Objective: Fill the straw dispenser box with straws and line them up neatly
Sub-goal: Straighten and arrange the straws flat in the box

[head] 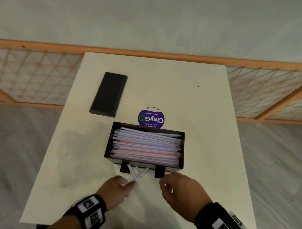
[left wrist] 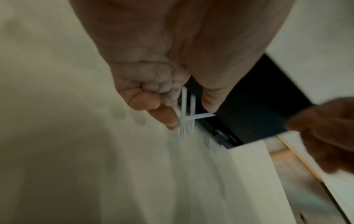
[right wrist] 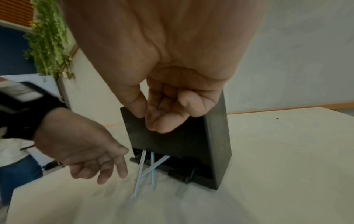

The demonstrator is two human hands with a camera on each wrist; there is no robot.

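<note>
The black straw dispenser box stands open at the table's middle, packed with pale pink, blue and white straws lying lengthwise. Three loose straws stick out of its front bottom slot, crossing each other on the table. My left hand hovers at their near ends with fingers loosely bent, holding nothing; in the right wrist view the left hand sits just left of the straws. My right hand is curled, thumb against fingers, in front of the box.
A flat black lid lies at the back left of the white table. A round purple sticker sits behind the box. A wooden lattice screen runs behind the table.
</note>
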